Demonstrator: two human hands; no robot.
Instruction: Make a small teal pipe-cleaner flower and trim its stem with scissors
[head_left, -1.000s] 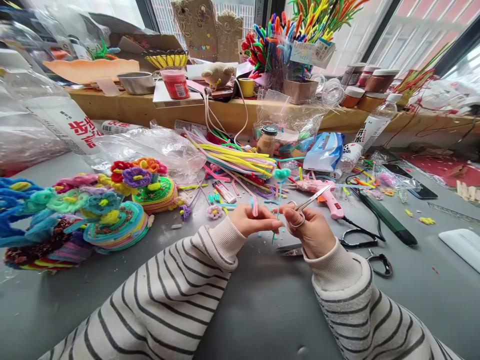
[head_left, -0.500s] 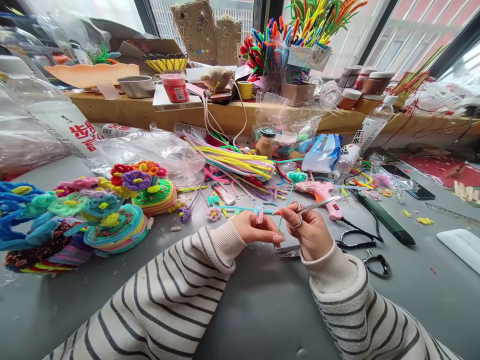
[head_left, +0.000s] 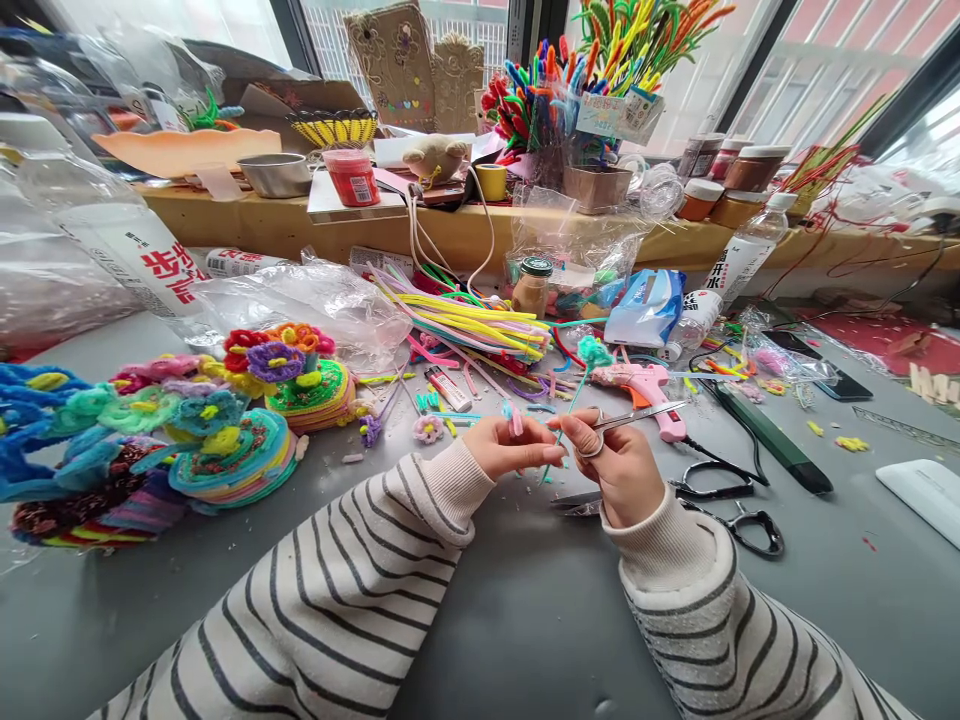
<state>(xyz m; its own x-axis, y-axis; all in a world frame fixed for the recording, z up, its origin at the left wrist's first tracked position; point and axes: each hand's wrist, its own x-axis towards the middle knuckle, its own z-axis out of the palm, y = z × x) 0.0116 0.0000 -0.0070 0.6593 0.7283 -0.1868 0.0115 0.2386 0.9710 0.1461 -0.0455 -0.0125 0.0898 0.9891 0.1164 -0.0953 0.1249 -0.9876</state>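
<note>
A teal fuzzy flower on a thin pipe-cleaner stem leans up between my two hands. My left hand is closed, its thumb and fingertips pinching the lower stem. A small pink fuzzy piece shows at its raised fingers; whether it is held there, I cannot tell. My right hand has small metal scissors in its grip, a finger through a handle loop and the blades pointing right. Its thumb and forefinger also meet at the stem. Black-handled scissors lie on the table beneath my right wrist.
A pink glue gun lies just beyond my right hand, near a green box cutter. Pipe cleaners are heaped ahead beside a lighter. Finished fuzzy flowers stand left. Bottles and a glass jar stand farther back.
The teal flower has turned slightly, and its stem's lower end has swung a little left. My left fingers have shifted slightly. The scissors stay in my right hand.
</note>
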